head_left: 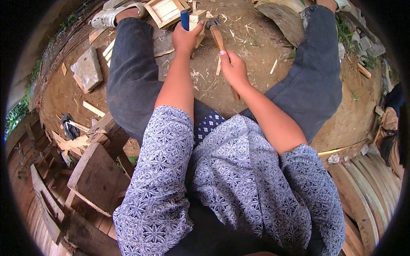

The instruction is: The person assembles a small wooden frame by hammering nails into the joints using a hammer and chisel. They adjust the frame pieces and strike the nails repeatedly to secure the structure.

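Observation:
Up ahead, between my spread legs, my left hand [185,39] is closed on a pale wooden block [196,20], its thumb lying along the wood. A blue cylinder [184,20], like a tool handle, sticks up between that thumb and the fingers; its lower end is hidden. My right hand [233,67] grips a hammer [218,38] by its brown wooden handle. The dark metal hammer head is just right of the block, and I cannot tell if they touch. The handle's butt end shows below my right wrist.
A pale wooden frame [164,12] lies beyond my left hand. Wood shavings litter the dirt floor [256,55]. A broken concrete chunk [89,68] lies left of my leg, a large flat stone [279,22] far right. Dark boards [100,175] stand at lower left, planks [358,192] at lower right.

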